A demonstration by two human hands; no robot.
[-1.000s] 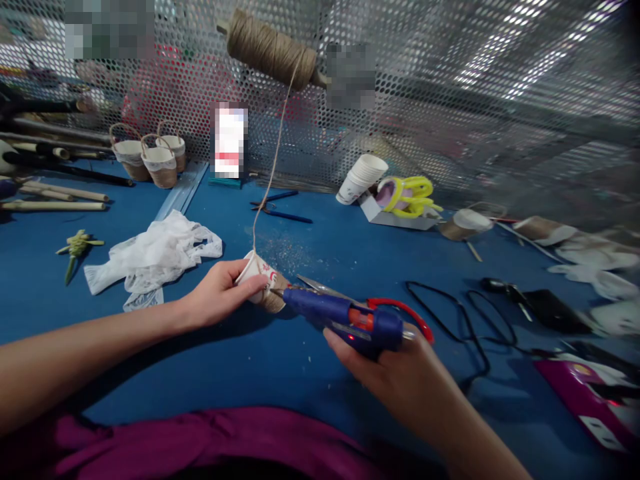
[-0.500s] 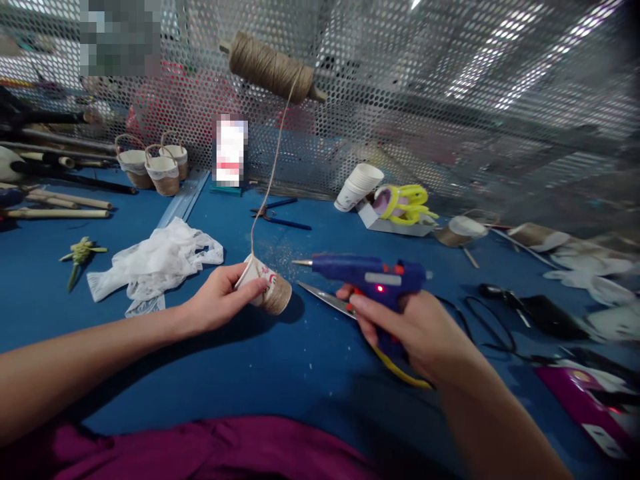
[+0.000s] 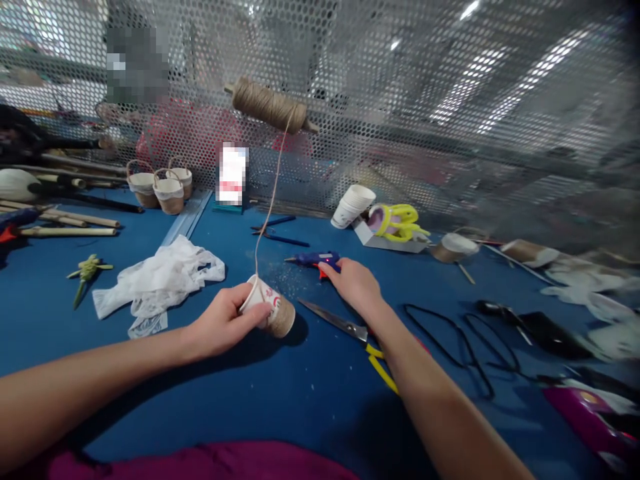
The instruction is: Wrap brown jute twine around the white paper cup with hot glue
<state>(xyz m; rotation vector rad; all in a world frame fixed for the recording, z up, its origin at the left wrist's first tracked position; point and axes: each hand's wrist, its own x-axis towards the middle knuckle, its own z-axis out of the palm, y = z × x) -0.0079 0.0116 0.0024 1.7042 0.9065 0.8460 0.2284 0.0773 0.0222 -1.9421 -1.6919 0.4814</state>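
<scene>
For good control, you should be pinching the paper cup (image 3: pixel 281 316) firmly enough to prevent rolling, but lightly enough to avoid denting its wall. Your left hand (image 3: pixel 217 327) is grasping the cup near its mouth, thumb lying across the printed side. Your right hand (image 3: pixel 356 287) is grasping the glue gun (image 3: pixel 313 259) by its handle, beyond and to the right of the cup. Whether the gun is resting on the bench (image 3: pixel 300 413) cannot be told. You should be directing the nozzle away from the left fingers and leaving the twine (image 3: pixel 273 200) free of the hot tip. You should also be minding the scissors (image 3: pixel 345 325), whose blades are pointing toward the cup from the near side of the right fingers.

The cup is tilting, its mouth facing the left fingers and its base facing right. Brown twine is covering the lower wall in close turns; white paper with red print is showing above. A single strand is running from the spool (image 3: pixel 269 107), beyond the left fingers, down to the cup's mouth.
</scene>
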